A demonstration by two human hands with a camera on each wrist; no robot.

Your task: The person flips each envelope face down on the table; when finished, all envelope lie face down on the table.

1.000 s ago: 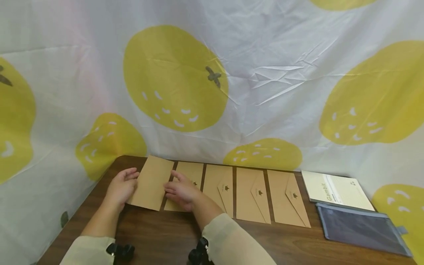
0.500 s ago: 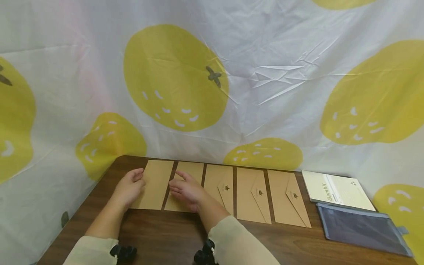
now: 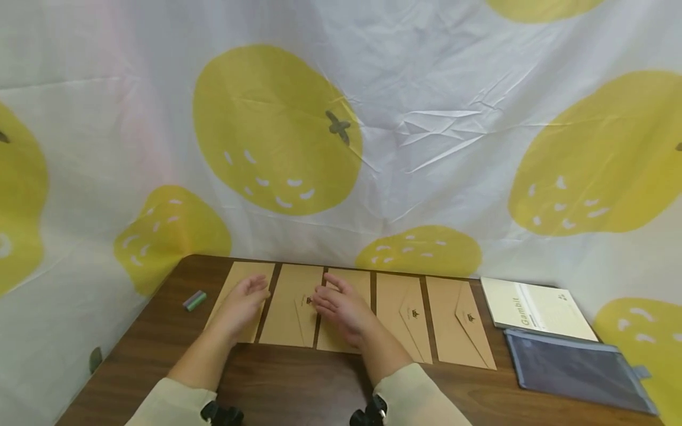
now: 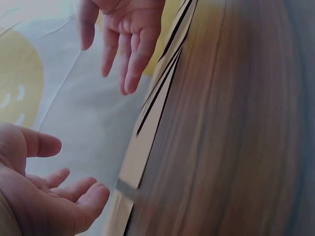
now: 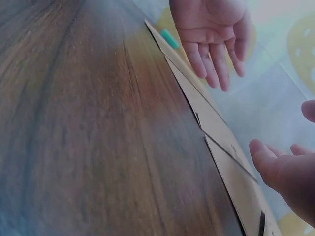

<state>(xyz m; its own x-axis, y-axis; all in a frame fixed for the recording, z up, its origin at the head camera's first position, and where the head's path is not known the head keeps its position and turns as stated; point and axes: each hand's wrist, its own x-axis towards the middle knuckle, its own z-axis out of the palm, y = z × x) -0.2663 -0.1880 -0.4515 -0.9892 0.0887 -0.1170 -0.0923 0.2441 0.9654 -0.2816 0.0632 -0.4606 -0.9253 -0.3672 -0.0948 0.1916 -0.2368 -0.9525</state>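
Observation:
Several kraft-paper envelopes lie side by side in a row on the table. Over the leftmost envelope [image 3: 247, 270], which shows no flap or crown print, is my left hand [image 3: 242, 307], partly covering it. The second envelope [image 3: 288, 310] lies between my hands, its pointed flap and small crown visible. My right hand [image 3: 345, 310] is above the third envelope [image 3: 331, 338] and hides much of it. Both palms face each other with fingers extended or slightly bent, holding nothing. In the left wrist view the left hand [image 4: 54, 201] appears apart from the envelopes.
Two small sticks, green and purple [image 3: 195, 300], lie left of the row. To the right are a cream notebook marked Gambit [image 3: 538, 310] and a dark mesh zip pouch [image 3: 578, 370]. A fruit-print curtain [image 3: 415, 177] hangs behind the brown table [image 3: 298, 384].
The leftmost envelope, tilted between my hands a second ago, now lies flat and released. Both hands have moved right, bringing the green and purple sticks into view.

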